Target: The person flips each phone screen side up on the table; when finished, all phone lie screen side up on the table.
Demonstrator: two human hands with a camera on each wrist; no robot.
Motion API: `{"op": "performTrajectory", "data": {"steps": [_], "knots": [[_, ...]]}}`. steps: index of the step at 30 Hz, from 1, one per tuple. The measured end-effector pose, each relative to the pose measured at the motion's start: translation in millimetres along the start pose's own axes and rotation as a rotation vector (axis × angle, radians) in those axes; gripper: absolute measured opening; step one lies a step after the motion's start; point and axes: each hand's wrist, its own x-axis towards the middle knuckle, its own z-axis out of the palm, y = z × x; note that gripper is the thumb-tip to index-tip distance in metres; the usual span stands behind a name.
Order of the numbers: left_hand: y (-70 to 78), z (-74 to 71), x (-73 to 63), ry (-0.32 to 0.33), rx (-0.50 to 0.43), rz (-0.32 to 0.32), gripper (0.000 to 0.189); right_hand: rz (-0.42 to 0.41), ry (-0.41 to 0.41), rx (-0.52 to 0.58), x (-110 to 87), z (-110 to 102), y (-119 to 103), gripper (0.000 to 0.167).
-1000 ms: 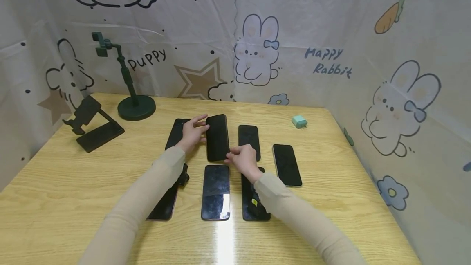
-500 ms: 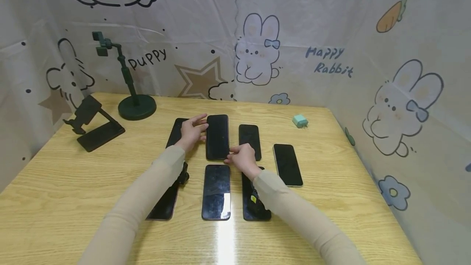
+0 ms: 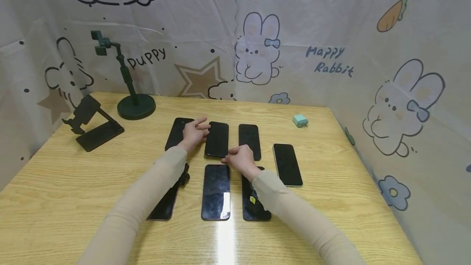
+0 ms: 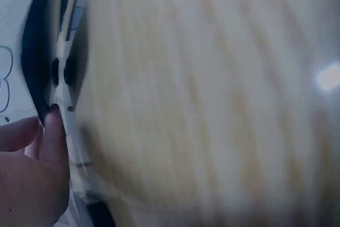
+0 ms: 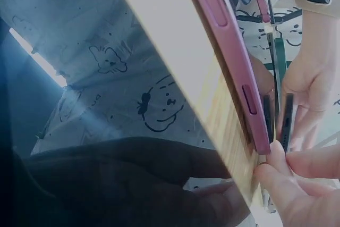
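In the head view both hands hold a black smartphone (image 3: 216,140) in the middle of the back row. My left hand (image 3: 194,135) has its fingers at the phone's upper left edge. At the near right corner, my right hand (image 3: 241,158) pinches with thumb and fingertips. The left wrist view is blurred; fingers of the left hand (image 4: 37,174) touch a dark phone edge (image 4: 33,51). In the right wrist view, the right hand (image 5: 297,190) is at the end of a thin dark phone (image 5: 287,120), beside a nearer pink-sided phone (image 5: 239,67).
Around lie other dark phones: back left (image 3: 176,136), back right (image 3: 250,141), far right (image 3: 288,165), front left (image 3: 163,205), front middle (image 3: 216,193), front right (image 3: 256,212). A folding stand (image 3: 99,136), a round-based holder (image 3: 136,108) and a mint charger plug (image 3: 300,121) stand farther back.
The held phone's far edge has come lower and nearer, so it looks shorter in the head view. Both hands keep their hold, the right one slightly farther left. The other phones stay put.
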Motion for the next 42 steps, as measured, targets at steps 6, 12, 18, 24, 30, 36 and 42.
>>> {"op": "performTrajectory", "data": {"steps": [6, 12, 18, 24, 30, 36, 42], "knots": [[-0.7, 1.0, -1.8, -0.008, 0.035, -0.016, 0.052, -0.014, 0.020, -0.056, -1.8, -3.4, -1.2, 0.036], [2.2, 1.9, -3.0, -0.002, 0.060, -0.018, 0.057, -0.005, 0.018, -0.055, -2.8, -4.6, -1.8, 0.036], [2.6, 1.6, -3.4, -0.015, 0.064, -0.036, 0.054, 0.004, 0.018, -0.062, -3.9, -3.2, -2.0, 0.036], [4.8, 1.8, -2.5, 0.003, 0.111, -0.041, 0.046, 0.015, 0.023, -0.064, -5.9, -2.6, -3.1, 0.037], [3.5, 3.3, -1.6, 0.015, 0.120, -0.054, 0.044, 0.034, 0.011, -0.068, -5.4, -1.4, -3.2, 0.040], [2.1, 5.6, -3.7, 0.018, 0.163, -0.025, 0.044, 0.049, 0.012, -0.078, -5.5, -0.2, -1.7, 0.040], [1.8, 7.5, -5.1, 0.030, 0.266, 0.063, 0.041, 0.039, 0.014, -0.096, -8.1, -1.2, -4.9, 0.040]]}}
